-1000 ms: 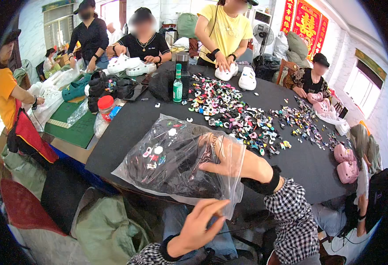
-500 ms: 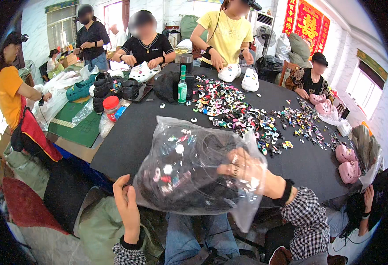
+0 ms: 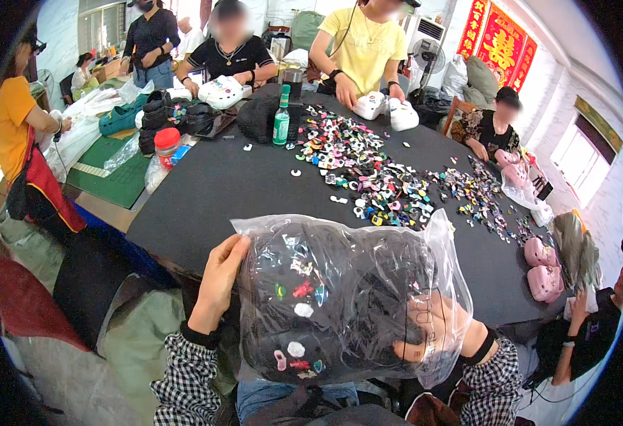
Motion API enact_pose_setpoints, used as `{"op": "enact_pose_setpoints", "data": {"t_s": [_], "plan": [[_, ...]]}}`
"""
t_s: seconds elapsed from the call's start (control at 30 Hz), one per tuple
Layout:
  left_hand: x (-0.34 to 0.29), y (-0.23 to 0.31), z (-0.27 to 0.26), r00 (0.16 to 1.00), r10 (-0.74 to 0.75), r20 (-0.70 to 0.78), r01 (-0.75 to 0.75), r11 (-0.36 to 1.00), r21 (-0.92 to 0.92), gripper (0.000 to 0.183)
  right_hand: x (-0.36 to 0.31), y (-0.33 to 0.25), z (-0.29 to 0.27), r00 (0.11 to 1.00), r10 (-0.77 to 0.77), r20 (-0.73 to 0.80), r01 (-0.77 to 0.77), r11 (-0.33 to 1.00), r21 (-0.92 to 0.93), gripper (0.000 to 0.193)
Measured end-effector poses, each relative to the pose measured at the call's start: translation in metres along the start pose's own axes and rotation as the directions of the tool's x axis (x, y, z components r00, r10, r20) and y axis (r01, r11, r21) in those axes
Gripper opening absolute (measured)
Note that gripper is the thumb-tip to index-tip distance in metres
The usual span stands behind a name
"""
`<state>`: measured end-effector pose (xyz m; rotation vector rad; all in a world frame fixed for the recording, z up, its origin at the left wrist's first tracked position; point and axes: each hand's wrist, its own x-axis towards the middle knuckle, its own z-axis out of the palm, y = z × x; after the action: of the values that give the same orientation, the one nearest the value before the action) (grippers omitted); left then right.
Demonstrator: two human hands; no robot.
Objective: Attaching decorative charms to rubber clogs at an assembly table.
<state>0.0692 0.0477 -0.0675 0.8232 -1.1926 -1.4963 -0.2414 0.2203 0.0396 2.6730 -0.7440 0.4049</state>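
Note:
A clear plastic bag (image 3: pixel 368 238) hangs close before me, past the near edge of the table. Inside it lie a pair of black clogs (image 3: pixel 368 298) with several small colourful charms on their toes. My left hand (image 3: pixel 221 277) pinches the bag's upper left edge between thumb and fingers. Through the plastic my right hand (image 3: pixel 436 326) shows inside the bag's open right end, its fingers bent against the heel end of the clogs. Glare and folds in the plastic partly blur those fingertips.
Loose shoe charms (image 3: pixel 368 170) are heaped across the black tabletop (image 3: pixel 205 192). Farther back stand a green bottle (image 3: pixel 281 117), a red-lidded jar (image 3: pixel 167 145) and white clogs (image 3: pixel 402 113). Pink clogs (image 3: pixel 543 270) sit at the right edge. Several people work around the table.
My left hand has gone from free and open to pinching the bag's edge. The bag has come lower and nearer, turned flatter, with the clogs' charms facing up. My right hand stays inside.

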Motion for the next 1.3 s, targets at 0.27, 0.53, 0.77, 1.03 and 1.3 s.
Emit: {"op": "enact_pose_setpoints", "data": {"t_s": [0.27,0.53,0.77,1.03,1.3], "plan": [[0.007,0.008,0.001,0.879,0.358,-0.314,-0.308,0.931,0.198,0.022,-0.034,0.018,-0.014,0.971,0.240,-0.017,-0.240,0.971,-0.002,0.037],[-0.007,0.012,-0.018,0.961,0.216,-0.174,-0.190,0.970,0.155,0.023,-0.025,0.038,0.003,0.955,0.277,-0.106,-0.274,0.961,0.043,0.038],[-0.076,-0.035,-0.026,0.986,-0.090,0.143,0.032,0.931,0.364,0.051,-0.024,0.054,0.037,0.888,0.450,-0.089,-0.444,0.892,0.081,0.044],[-0.030,0.010,-0.042,0.960,0.223,-0.166,-0.197,0.967,0.160,0.026,-0.008,0.054,0.048,0.885,0.459,-0.082,-0.448,0.886,0.122,0.060],[0.018,-0.011,-0.073,0.929,0.189,-0.317,-0.186,0.982,0.040,0.039,0.005,0.048,0.066,0.881,0.459,-0.113,-0.388,0.840,0.379,0.062]]}}
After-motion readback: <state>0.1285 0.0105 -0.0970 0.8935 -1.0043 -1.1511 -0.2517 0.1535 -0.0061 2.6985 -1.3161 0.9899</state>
